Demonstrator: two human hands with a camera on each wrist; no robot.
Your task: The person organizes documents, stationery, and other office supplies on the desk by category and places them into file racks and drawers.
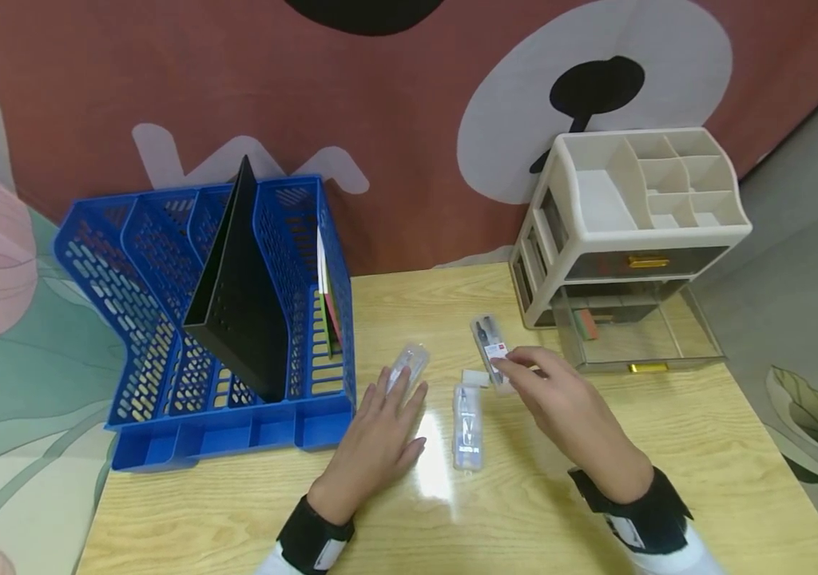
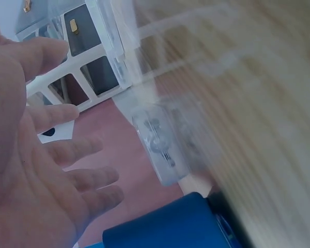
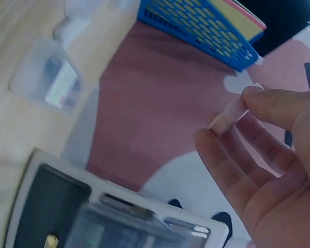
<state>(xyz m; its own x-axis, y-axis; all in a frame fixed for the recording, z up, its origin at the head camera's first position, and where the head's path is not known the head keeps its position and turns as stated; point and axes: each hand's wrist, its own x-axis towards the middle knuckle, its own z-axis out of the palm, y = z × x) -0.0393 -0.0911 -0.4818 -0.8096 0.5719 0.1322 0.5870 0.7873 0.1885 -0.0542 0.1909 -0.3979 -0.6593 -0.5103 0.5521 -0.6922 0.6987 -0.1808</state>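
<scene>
In the head view my left hand [image 1: 376,439] has its fingers spread, their tips overlapping a clear plastic case [image 1: 414,359]. My right hand [image 1: 570,407] is over the lower end of another clear case [image 1: 484,329], which has dark pens and a white label. The right wrist view shows that hand [image 3: 268,155] pinching a small whitish block [image 3: 230,114] between thumb and fingertip; I cannot tell its kind. A third clear case [image 1: 467,431] lies between the hands, below a small white block [image 1: 476,378].
At left stands a blue file rack [image 1: 236,435] with a black folder [image 1: 247,311] and thin colored booklets [image 1: 326,303]. The white desk organizer [image 1: 574,216] is at right, its clear lower drawer [image 1: 639,363] pulled out with a red-green block [image 1: 585,323] inside.
</scene>
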